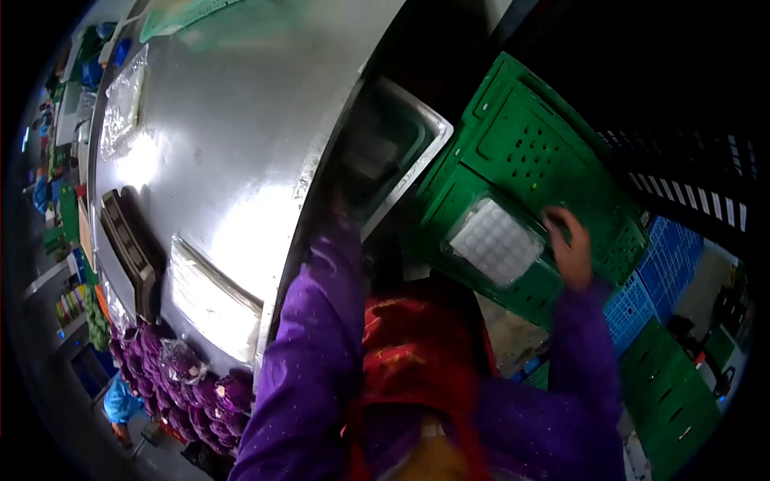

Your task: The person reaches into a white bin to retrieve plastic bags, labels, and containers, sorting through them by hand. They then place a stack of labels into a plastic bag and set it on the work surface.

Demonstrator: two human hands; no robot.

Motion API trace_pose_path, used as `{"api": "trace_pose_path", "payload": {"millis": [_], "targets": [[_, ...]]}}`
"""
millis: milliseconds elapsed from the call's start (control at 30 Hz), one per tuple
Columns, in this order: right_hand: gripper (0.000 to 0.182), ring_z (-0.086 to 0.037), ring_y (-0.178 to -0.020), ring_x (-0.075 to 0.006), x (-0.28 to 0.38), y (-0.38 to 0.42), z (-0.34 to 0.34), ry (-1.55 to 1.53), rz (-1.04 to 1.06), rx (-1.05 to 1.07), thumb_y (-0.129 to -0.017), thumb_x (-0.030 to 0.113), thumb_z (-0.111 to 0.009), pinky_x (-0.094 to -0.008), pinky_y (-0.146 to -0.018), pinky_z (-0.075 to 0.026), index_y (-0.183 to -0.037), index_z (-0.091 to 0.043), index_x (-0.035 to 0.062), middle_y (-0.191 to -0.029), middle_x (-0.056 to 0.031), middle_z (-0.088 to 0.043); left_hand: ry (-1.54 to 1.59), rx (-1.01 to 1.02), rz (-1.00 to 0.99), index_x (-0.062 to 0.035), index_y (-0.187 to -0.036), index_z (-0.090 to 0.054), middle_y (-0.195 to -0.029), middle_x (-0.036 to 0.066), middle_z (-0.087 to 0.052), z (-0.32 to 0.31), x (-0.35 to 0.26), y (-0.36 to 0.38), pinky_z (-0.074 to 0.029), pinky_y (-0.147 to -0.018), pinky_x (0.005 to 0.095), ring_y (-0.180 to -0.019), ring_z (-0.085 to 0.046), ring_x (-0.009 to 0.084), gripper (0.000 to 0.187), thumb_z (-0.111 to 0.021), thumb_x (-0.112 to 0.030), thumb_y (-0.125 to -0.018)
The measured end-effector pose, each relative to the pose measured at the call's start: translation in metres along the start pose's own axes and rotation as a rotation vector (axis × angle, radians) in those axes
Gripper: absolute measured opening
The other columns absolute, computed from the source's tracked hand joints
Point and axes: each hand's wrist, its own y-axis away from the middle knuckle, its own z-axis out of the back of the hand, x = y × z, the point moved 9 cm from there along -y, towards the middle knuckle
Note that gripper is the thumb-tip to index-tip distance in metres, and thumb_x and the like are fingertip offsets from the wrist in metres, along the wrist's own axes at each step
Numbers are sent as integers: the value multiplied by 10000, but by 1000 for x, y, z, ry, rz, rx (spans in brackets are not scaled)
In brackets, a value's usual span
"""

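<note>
My right hand [568, 247] is above the green crate [521, 132], its thumb and fingers curved and apart, with nothing visible between them. Just left of it, a clear plastic package with a white, round-patterned content [497, 239] lies on the crate. My left arm, in a purple sleeve, reaches under the edge of the metal table [241, 104]. The left hand is in dark shadow near a metal-rimmed bin [413, 172], and its fingers cannot be made out.
Purple wrapped vegetables [192, 401] are heaped at the table's lower left. Near them are a brown holder [132, 256] and a stack of clear bags [212, 301]. Blue crates [662, 264] stand at the right. A person in blue [122, 401] is at the far lower left.
</note>
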Motion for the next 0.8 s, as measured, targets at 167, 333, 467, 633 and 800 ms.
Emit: {"api": "trace_pose_path", "payload": {"millis": [167, 333, 467, 633, 800], "targets": [[165, -590, -878, -168, -84, 57, 33, -10, -370, -43, -868, 66, -548, -285, -784, -454, -1007, -593, -11, -913, -98, -635, -265, -77, 93, -56, -1224, -515, -1187, 172, -527, -18, 24, -37, -388, -915, 395, -1074, -491, 281, 485, -547, -370, -855], [164, -581, -857, -150, -94, 70, 29, -95, -362, -58, -896, 101, -532, -279, -777, -443, -1004, -596, -6, -915, -85, -636, -456, -103, 133, -80, -1280, -483, -1287, 188, -463, -27, 46, -24, -332, -1002, 415, -1195, -421, 305, 550, -503, -449, -873], [168, -580, -867, -151, -86, 65, 17, -154, -352, -37, -905, 99, -524, -279, -783, -447, -1009, -591, -14, -915, -89, -633, -581, -107, 135, -91, -1314, -464, -1349, 196, -422, -35, 57, -28, -296, -1057, 426, -1270, -377, 320, 582, -470, -488, -888], [167, -578, -859, -150, -87, 55, 4, -168, -377, -19, -906, 85, -522, -277, -782, -451, -1015, -587, -24, -883, -79, -622, -922, 62, -7, -74, -1313, -459, -1359, 189, -412, -33, 34, -21, -279, -1069, 419, -1277, -365, 325, 547, -436, -444, -911], [163, -577, -830, -139, -100, 46, 1, -149, -377, -53, -911, 82, -526, -277, -774, -457, -1022, -593, -17, -853, -68, -612, -917, 106, -46, -63, -1300, -471, -1338, 162, -433, -49, 27, -44, -290, -1048, 404, -1245, -382, 305, 538, -479, -412, -890]]}}
